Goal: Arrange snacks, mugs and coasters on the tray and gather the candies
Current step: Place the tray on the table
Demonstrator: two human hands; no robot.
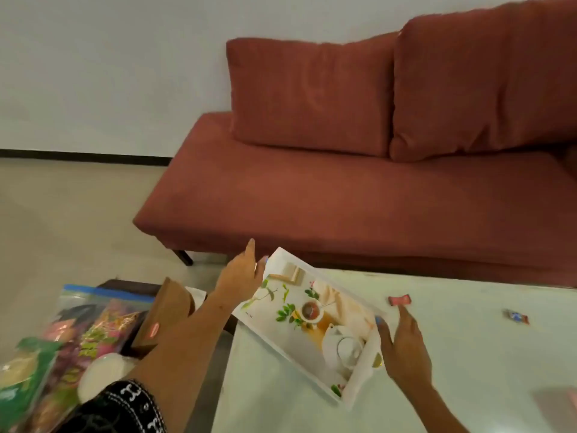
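Observation:
A white tray (359, 389) printed with a teapot and leaves lies askew on the pale table (452, 364), tilted a little. My left hand (242, 276) grips its far left rim, index finger pointing out. My right hand (402, 354) holds its right rim, fingers spread. The tray carries nothing. A red wrapped candy (399, 300) lies on the table just beyond my right hand, and a blue-and-red candy (517, 317) lies further right. Snack packets sit in a clear zip bag (78, 326) at the lower left.
A brown paper bag (162, 314) and a white round lid or bowl (103, 373) sit beside the zip bag on a low dark surface. A red sofa (343, 189) runs behind the table. A pinkish object (559, 404) shows at the right edge.

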